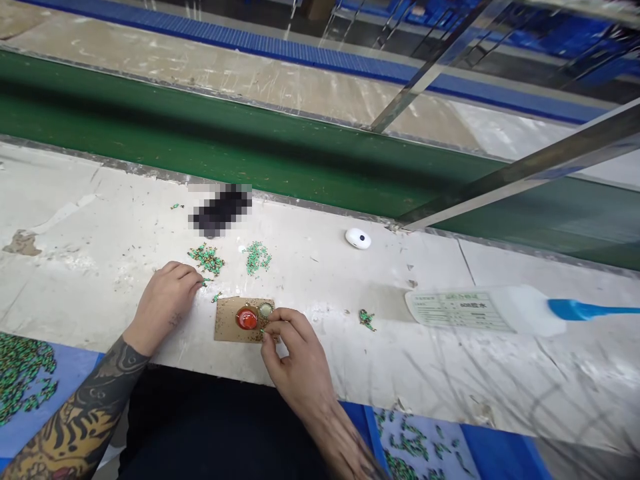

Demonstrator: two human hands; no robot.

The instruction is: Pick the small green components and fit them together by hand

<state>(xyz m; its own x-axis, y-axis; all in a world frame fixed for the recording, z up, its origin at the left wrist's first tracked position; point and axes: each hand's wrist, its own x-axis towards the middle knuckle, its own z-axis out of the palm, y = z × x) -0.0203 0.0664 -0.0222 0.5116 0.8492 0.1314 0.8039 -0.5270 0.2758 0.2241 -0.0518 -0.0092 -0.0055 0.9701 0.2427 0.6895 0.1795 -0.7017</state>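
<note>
My left hand (170, 300) rests on the white bench with its fingers closed together. At its fingertips is a small green-and-brown piece (205, 283), beside a pile of similar pieces (207, 259). My right hand (300, 360) pinches a tiny green piece (263, 331) between thumb and fingers, over the right side of a brown cardboard square (225, 328). On that cardboard stand a small red-orange round dish (247, 319) and a pale green round item (265, 309), both close to my right fingertips. A looser pile of tiny light-green parts (257, 257) lies farther back.
A white oval device (358, 239) and a small cluster of green pieces (367, 319) lie to the right. A white bottle with blue nozzle (530, 310) lies on its side. Trays of green pieces (25, 373) (410, 440) sit below the bench. A green belt (300, 160) runs behind.
</note>
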